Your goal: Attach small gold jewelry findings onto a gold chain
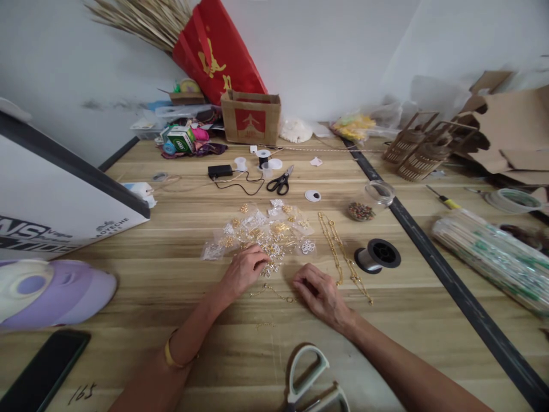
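My left hand (pixel 246 269) rests at the near edge of a pile of small gold and silver jewelry findings (pixel 274 250), its fingertips pinched among the loose pieces; what they hold is too small to name. To the right, my right hand (pixel 321 292) lies on the table with fingers curled and closed, their tips hidden. Between the hands is a short gold chain (pixel 274 293), its ring end close to my right fingers. Small clear bags (pixel 214 250) of findings surround the pile. A long gold chain (pixel 337 246) with beads lies beyond my right hand.
A wire spool (pixel 377 256) and a tipped clear jar (pixel 364 209) of beads stand right. Black scissors (pixel 279 182) lie behind the pile, pale-handled scissors (pixel 307 375) at the front. A phone (pixel 47 369) and a white box (pixel 64 200) are left; packed sticks (pixel 489 252) lie far right.
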Demonstrator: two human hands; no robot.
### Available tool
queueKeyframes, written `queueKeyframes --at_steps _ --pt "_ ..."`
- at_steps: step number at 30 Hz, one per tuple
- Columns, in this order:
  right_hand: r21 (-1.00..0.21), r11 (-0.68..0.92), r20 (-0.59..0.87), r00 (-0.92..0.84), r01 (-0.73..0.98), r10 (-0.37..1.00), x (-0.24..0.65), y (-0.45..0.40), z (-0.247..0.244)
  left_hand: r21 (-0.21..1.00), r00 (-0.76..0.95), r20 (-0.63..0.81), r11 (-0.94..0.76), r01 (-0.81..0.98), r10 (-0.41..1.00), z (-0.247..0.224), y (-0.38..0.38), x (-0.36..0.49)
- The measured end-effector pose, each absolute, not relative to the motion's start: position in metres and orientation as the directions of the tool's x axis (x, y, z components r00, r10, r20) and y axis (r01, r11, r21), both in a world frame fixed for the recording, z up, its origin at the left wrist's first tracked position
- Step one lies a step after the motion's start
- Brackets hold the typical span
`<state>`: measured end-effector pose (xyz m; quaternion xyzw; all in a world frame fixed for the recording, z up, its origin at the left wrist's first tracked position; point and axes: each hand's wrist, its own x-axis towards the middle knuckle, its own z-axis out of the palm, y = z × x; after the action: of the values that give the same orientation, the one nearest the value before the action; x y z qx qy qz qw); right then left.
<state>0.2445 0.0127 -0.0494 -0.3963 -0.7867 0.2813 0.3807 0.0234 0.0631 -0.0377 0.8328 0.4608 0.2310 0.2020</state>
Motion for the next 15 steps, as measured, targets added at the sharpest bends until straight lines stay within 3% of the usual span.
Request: queueKeyframes --at_steps 6,15 --pt "-0.745 0.535 0.388 -0.394 0.398 0.833 0.2446 0.0126 -0.05 0.616 0.36 0.219 -0.415 0.67 0.907 -0.0374 0.0651 0.0216" --pt "-0.749 0.522 0.373 -0.393 0.408 0.841 0.2444 0.0126 -0.0515 0.513 0.431 0.207 -0.472 0.717 0.878 -0.0419 0.0637 0.0222"
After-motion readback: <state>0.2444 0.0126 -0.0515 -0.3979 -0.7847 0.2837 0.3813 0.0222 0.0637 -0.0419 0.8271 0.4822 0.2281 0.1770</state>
